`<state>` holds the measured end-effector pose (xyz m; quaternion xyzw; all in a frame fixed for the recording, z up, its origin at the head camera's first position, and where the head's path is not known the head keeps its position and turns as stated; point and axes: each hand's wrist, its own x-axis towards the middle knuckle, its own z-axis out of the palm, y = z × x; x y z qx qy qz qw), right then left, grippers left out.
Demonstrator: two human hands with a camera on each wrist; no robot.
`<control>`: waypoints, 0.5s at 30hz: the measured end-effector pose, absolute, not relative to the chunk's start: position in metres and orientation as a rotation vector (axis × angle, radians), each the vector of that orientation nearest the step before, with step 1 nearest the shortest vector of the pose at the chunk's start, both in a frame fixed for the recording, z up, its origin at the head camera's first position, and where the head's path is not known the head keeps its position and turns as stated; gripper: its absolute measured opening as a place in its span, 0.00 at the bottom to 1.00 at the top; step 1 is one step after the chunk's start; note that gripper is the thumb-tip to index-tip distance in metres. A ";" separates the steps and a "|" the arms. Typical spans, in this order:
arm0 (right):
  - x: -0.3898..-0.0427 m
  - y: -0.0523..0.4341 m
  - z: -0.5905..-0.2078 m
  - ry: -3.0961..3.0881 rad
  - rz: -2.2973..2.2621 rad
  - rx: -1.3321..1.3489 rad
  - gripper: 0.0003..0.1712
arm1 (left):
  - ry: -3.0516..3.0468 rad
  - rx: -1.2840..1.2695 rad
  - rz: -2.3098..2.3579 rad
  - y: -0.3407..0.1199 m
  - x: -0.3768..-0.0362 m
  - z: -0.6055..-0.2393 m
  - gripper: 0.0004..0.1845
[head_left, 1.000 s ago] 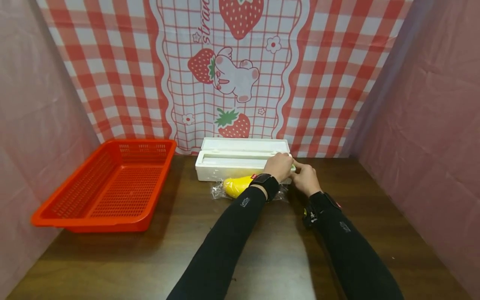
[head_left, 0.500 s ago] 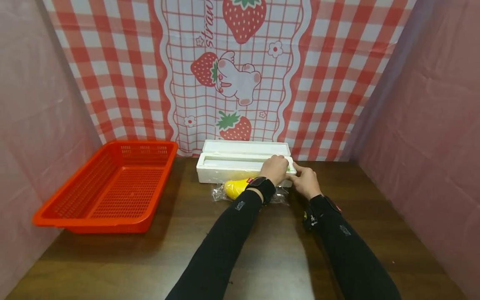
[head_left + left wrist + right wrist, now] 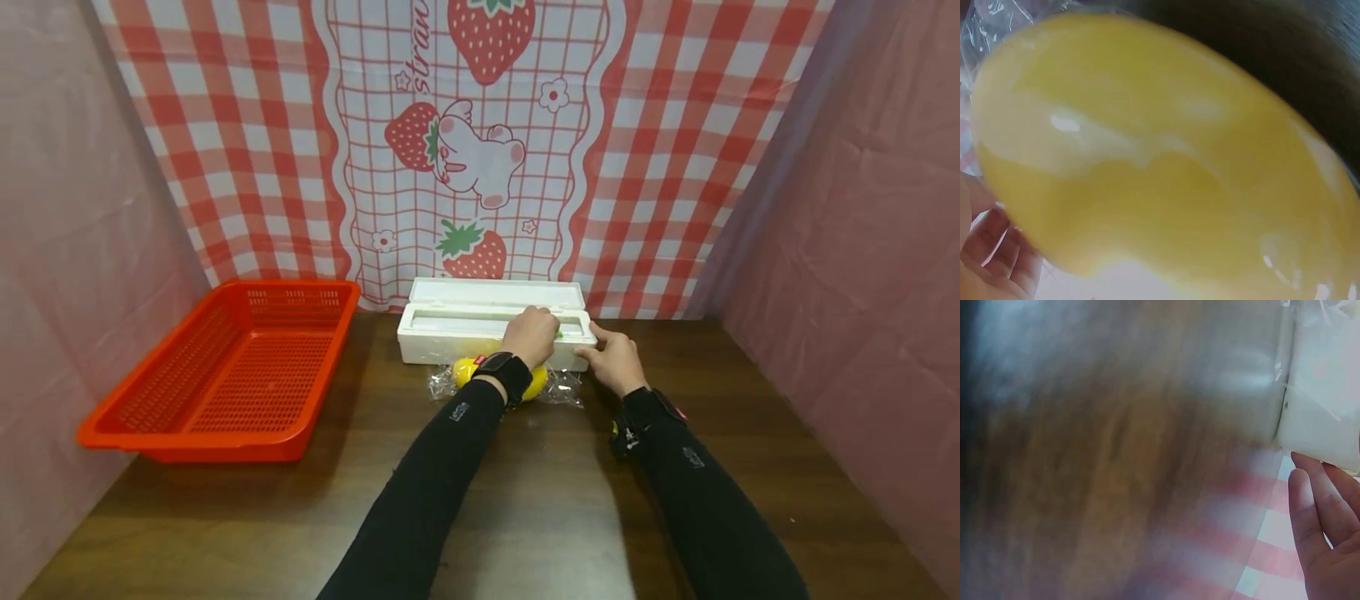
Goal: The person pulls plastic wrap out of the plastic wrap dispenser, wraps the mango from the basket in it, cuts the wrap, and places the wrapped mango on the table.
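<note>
A white film dispenser box (image 3: pixel 457 329) lies at the back of the wooden table (image 3: pixel 540 508). My left hand (image 3: pixel 531 333) rests on its top with the fingers curled on a small green slider (image 3: pixel 558 335). At the box's right end, my right hand (image 3: pixel 613 360) pinches the corner between thumb and forefinger. In front of the box lies a yellow fruit-shaped object (image 3: pixel 536 385) on clear film (image 3: pixel 567 388). The left wrist view is filled by this yellow object (image 3: pixel 1166 162). In the right wrist view, blurred, my fingers (image 3: pixel 1316 531) sit beside the white box (image 3: pixel 1322 394).
An orange plastic basket (image 3: pixel 225 375) stands at the left of the table. A red-checked strawberry cloth (image 3: pixel 465 150) hangs behind, and pink cloth walls (image 3: pixel 862 250) close both sides. The near half of the table shows bare wood.
My left hand has slid leftward along the top of the box with the green slider. The right hand has stayed at the box's right end.
</note>
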<state>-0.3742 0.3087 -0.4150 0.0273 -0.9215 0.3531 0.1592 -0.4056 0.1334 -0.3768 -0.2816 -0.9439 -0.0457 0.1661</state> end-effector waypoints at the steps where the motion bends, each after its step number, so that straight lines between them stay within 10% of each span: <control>1: -0.375 0.309 -0.415 -2.633 1.004 0.078 0.37 | -2.693 -0.800 -0.135 0.131 -0.405 -0.376 0.09; 15: -0.379 0.312 -0.419 -2.634 0.978 0.092 0.37 | -2.690 -0.810 -0.174 0.112 -0.405 -0.379 0.09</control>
